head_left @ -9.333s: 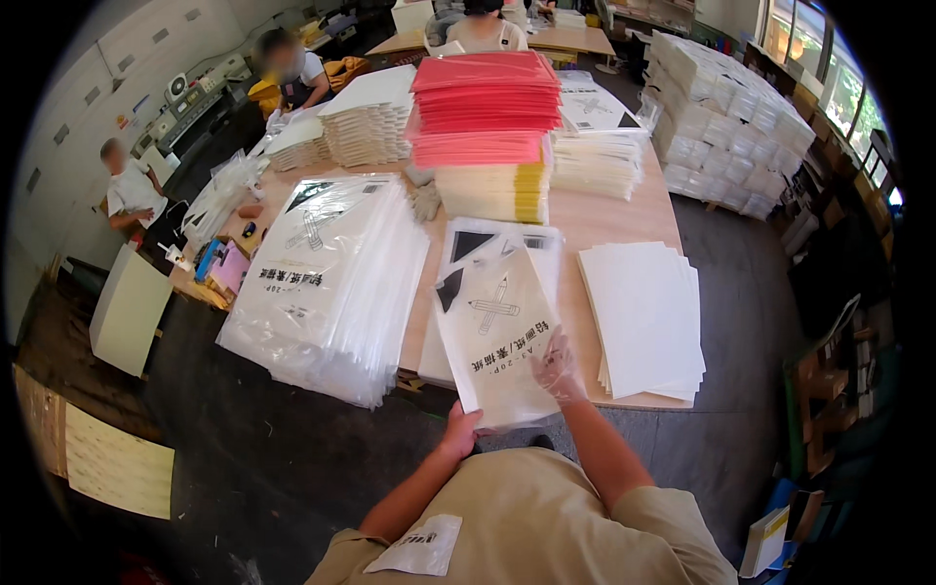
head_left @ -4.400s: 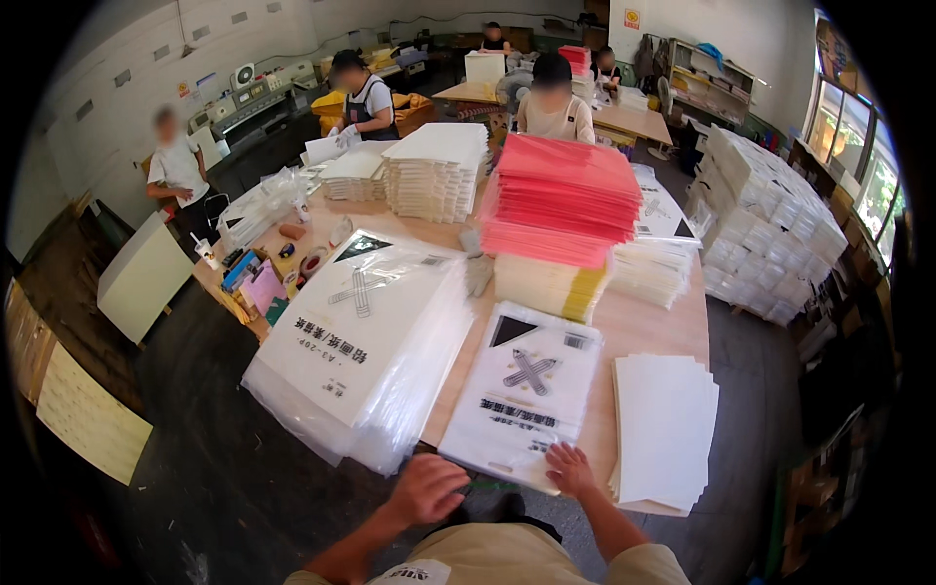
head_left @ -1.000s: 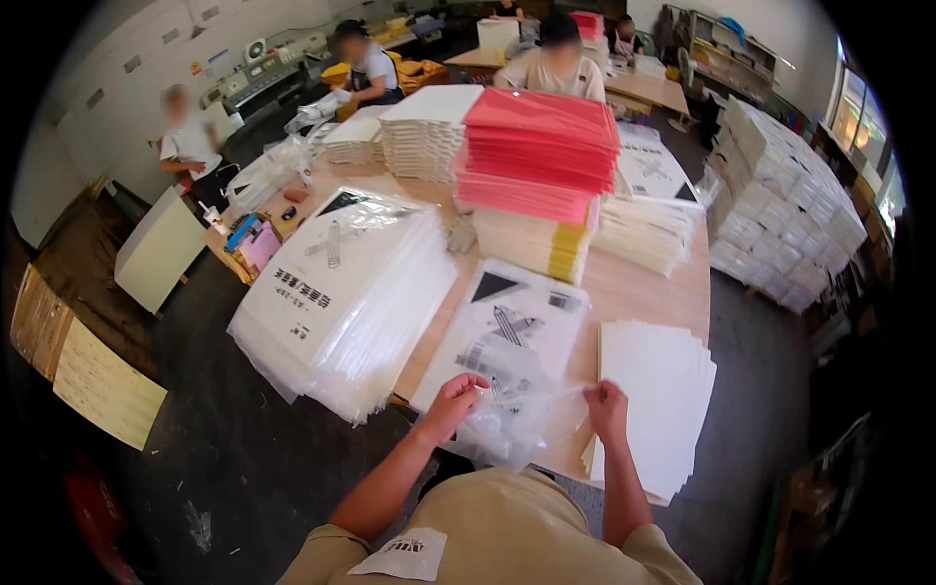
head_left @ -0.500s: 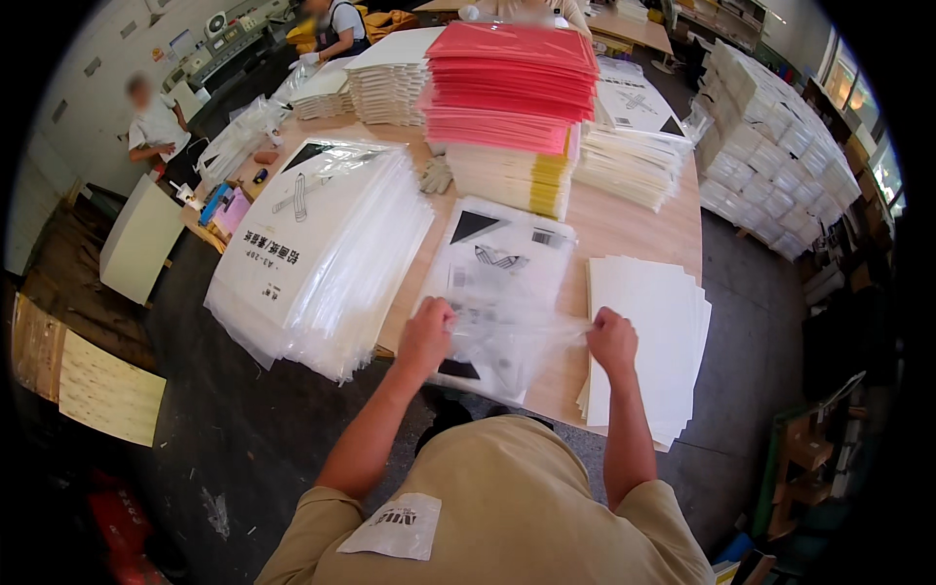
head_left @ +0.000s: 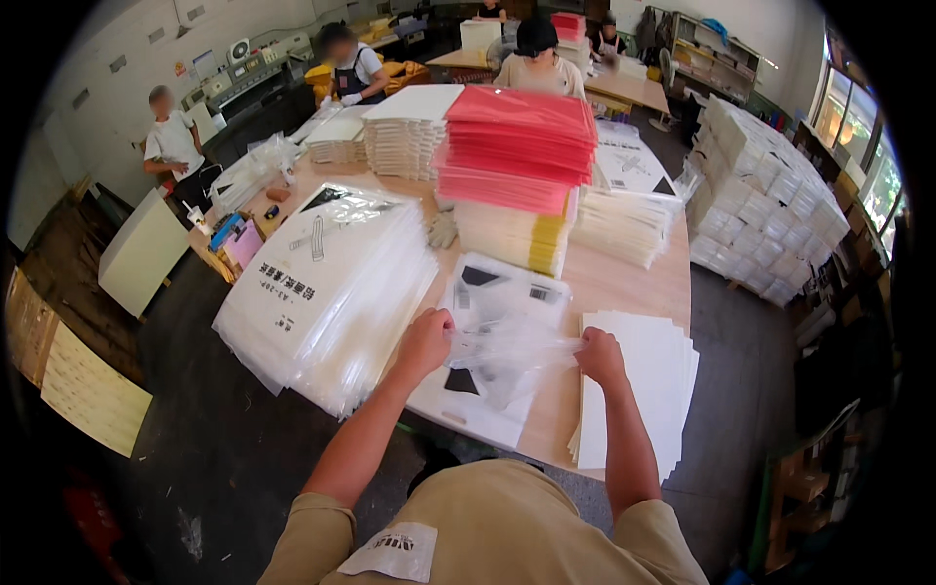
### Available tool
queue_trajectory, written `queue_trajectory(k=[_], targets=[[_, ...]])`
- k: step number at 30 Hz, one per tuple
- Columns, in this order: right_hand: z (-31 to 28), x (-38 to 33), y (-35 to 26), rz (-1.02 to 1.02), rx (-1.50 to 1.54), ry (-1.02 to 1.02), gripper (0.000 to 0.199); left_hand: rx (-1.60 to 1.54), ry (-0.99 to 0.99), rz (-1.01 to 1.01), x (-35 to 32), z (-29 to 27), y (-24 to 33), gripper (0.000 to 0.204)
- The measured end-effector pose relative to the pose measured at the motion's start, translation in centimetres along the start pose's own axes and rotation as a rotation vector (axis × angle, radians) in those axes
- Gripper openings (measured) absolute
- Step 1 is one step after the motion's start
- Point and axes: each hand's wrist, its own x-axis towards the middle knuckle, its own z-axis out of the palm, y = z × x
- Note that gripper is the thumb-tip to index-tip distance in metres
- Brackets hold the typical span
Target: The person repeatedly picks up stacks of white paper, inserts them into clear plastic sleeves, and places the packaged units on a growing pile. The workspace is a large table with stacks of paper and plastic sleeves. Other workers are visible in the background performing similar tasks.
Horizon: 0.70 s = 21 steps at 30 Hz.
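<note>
My left hand [head_left: 426, 339] is closed on one side of a clear plastic bag [head_left: 512, 349], and my right hand [head_left: 602, 358] pinches its other side. The crumpled film is stretched between both hands. Beneath it lies a flat pile of clear bags with black print [head_left: 475, 417] near the table's front edge. Just to the right of my right hand is a loose stack of white paper sheets [head_left: 639, 390]. At my left forearm rises a tall pile of filled, printed clear packs [head_left: 336, 278].
Red film-wrapped packs [head_left: 522, 136] are stacked high at the table's middle, on white stacks. More white paper stacks [head_left: 405, 132] and printed packs [head_left: 624, 219] flank them. A glove [head_left: 443, 230] lies between piles. People work beyond the table [head_left: 546, 434]; a wrapped pallet load [head_left: 765, 200] stands right.
The view has tilted up, so the table sits lower in the picture. My hands are farther over the pile and slightly closer together, still holding the bag.
</note>
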Motion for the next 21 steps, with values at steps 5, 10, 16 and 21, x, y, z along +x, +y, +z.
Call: queue_trajectory(k=[5,10,16,21], targets=[[-13.3,-0.9,-11.1,-0.223,0.563,0.722,0.009,-0.194,0.563,0.394,1.8,-12.2,11.1,0.018],[-5.6,-2.4,-7.9,-0.781,0.293,0.626,0.010,-0.019,0.430,0.662,-3.5,-9.4,5.0,0.011],[0.6,-3.3,-3.9,-0.121,-0.009,-0.242,0.038,-0.149,0.036,-0.217,-6.4,-1.5,-4.3,0.010],[-12.5,-1.1,-13.6,-0.630,0.390,0.942,0.048,0.008,0.968,0.590,-3.6,-13.9,9.5,0.019]])
